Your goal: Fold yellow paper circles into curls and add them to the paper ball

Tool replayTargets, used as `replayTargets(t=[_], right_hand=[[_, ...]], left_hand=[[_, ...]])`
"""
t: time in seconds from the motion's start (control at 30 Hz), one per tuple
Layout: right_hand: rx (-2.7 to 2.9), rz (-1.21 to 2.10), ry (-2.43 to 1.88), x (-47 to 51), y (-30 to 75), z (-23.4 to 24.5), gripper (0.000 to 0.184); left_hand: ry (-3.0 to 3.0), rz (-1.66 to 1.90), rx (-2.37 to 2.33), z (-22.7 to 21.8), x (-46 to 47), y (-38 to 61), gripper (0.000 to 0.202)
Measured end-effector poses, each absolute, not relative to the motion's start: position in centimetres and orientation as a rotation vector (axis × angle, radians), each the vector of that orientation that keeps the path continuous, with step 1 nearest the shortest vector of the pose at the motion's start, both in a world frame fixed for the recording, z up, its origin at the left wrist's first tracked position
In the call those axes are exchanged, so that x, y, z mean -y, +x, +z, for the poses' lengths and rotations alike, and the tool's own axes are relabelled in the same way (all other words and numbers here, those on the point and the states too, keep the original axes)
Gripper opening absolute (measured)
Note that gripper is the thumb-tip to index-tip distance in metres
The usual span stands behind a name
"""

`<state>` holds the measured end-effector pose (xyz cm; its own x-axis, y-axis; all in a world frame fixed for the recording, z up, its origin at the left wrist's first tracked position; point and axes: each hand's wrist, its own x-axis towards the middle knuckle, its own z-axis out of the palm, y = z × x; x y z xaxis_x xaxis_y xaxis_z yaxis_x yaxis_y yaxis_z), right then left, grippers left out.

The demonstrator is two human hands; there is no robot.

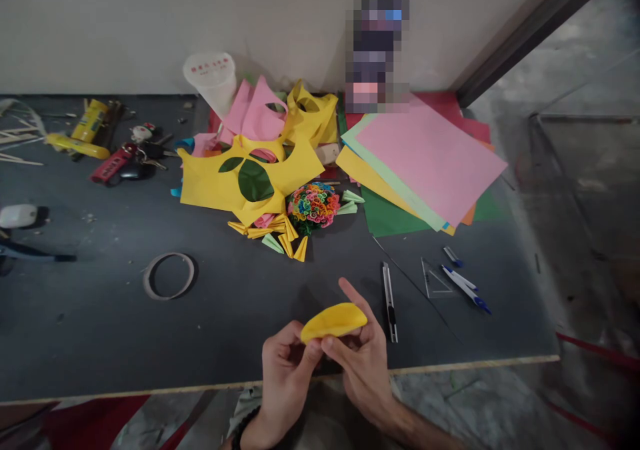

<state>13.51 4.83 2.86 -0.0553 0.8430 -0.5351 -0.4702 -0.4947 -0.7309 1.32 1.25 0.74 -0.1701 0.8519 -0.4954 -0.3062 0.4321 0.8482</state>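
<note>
A piece of yellow paper [335, 321], folded or curved into a half-round shape, is held up over the table's front edge. My left hand [287, 363] pinches its lower left side between thumb and fingers. My right hand [363, 357] grips the lower right side, thumb in front and index finger stretched out past the paper. Beyond my hands lie several small folded yellow paper cones [287, 237]. Beside them is a ball of many-coloured paper curls [315, 207]. A utility knife [389, 303] rests just right of my right hand.
Cut yellow sheets [205, 180] and pink offcuts [255, 113] are heaped at the back. Coloured sheets [430, 160] are stacked at right, near a set square [435, 283] and a compass [465, 289]. A tape roll [169, 277], keys [150, 153] and a lidded cup [213, 80] stand leftward.
</note>
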Motion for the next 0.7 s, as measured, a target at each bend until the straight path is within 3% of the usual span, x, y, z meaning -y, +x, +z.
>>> replayTargets(t=[0.23, 0.37, 0.4, 0.47, 0.57, 0.67, 0.7], right_hand=[[0.525, 1.660, -1.337, -6.2, 16.3, 3.6, 0.098], [0.541, 1.169, -1.380, -9.0, 20.0, 3.8, 0.062], [0.544, 0.963, -1.366, -9.4, 20.5, 3.9, 0.060], [0.651, 0.765, -1.381, -9.4, 20.4, 4.1, 0.076], [0.924, 1.335, -1.355, -7.7, 18.3, 4.6, 0.092], [0.856, 1.575, -1.437, -6.5, 16.6, 4.5, 0.074], [0.831, 1.580, -1.465, -6.4, 16.5, 4.4, 0.076]], left_hand=[[0.527, 1.029, -1.364, 1.8, -0.8, 1.4, 0.033], [0.601, 1.046, -1.536, 1.4, -0.6, -0.2, 0.032], [0.584, 1.065, -1.593, 1.3, -0.6, -0.6, 0.031], [0.523, 1.066, -1.584, 1.3, -0.8, -1.1, 0.034], [0.540, 1.078, -1.544, 2.0, -1.1, -0.7, 0.036], [0.643, 1.077, -1.509, 2.9, -1.6, -0.1, 0.033], [0.670, 1.074, -1.511, 3.2, -1.7, 0.0, 0.033]])
